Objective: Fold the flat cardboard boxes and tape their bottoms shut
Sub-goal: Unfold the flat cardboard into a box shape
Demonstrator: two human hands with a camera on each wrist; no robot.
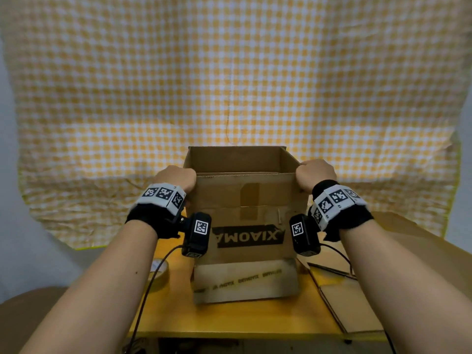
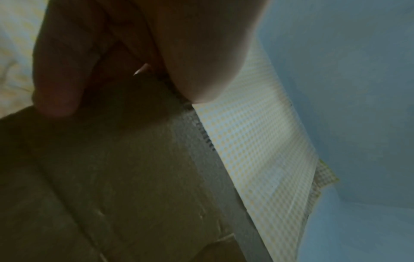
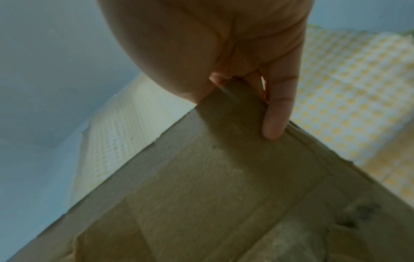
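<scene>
Yellow-and-white checked cloth hangs as a backdrop across the far wall, creased along its lower edge, with pale blue-grey wall showing at either side. Below it stands a wooden table with a yellowish top.

At the middle of the table stands the cardboard box, opened into a square tube with its top open. The near face carries a dark printed logo that reads upside down, and a lower flap with a strip of printed tape hangs down against the tabletop. A patch of brown tape sits on the near face above the logo.

To the right of the box a flat cardboard sheet lies on the table, reaching past the table's near edge.

The left hand grips the box's upper left corner; the left wrist view shows its thumb on the cardboard face and the other fingers curled over the edge. The right hand grips the upper right corner; the right wrist view shows a finger pressed along the outer face with the board pinched against the palm. Both wrists wear black bands with coded marker blocks and a small camera.

A roll of clear tape lies on the table just left of the box, below the left wrist, partly hidden by the forearm and a black cable.
</scene>
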